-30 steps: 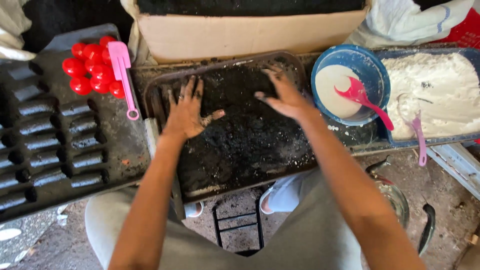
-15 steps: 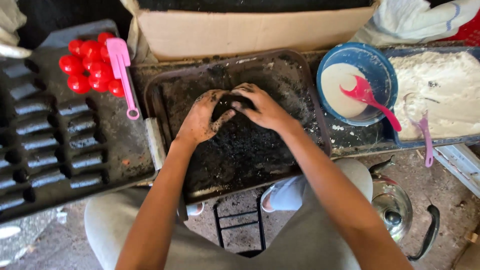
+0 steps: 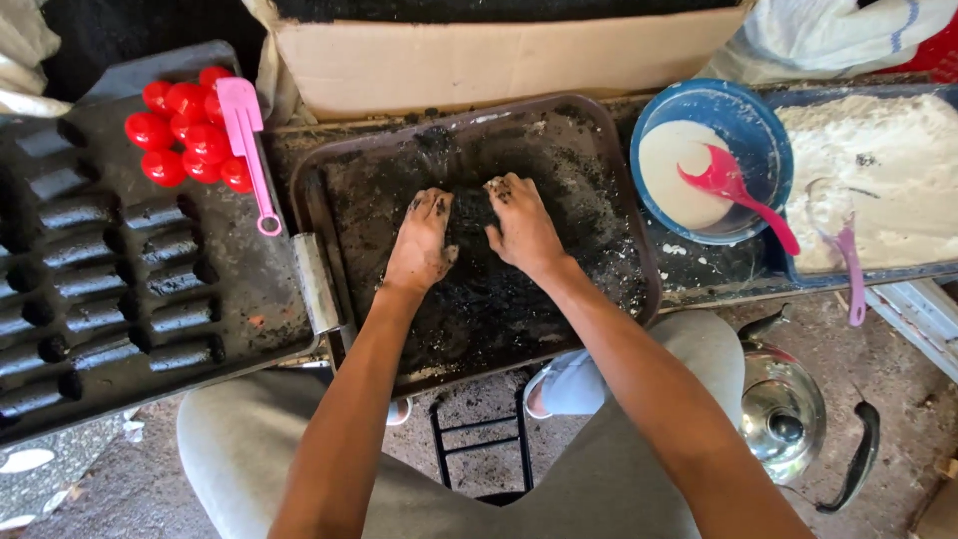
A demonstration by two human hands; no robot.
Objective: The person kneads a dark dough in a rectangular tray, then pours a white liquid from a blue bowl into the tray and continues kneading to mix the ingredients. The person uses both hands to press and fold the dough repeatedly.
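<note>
Two hands, left hand (image 3: 421,243) and right hand (image 3: 522,228), grips pressed onto black mix (image 3: 469,289), dark tray (image 3: 321,200)

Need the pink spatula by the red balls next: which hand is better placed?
Probably left. The left hand lies nearer the pink spatula; the right hand would have to cross over it.

We see black paste (image 3: 469,289) coating the dark brown tray (image 3: 639,260), and black smears on the fingers of both the left hand (image 3: 421,243) and the right hand (image 3: 521,228). Left of the tray lie bright red balls (image 3: 180,130), a pale pink spatula (image 3: 246,140) and rows of black moulded sticks (image 3: 100,289). Right of it, a blue bowl (image 3: 748,120) holds cream-white batter and a red-pink spoon (image 3: 733,185); white flour (image 3: 888,170) lies beyond. Behind the tray is plain tan cardboard (image 3: 499,60).
</note>
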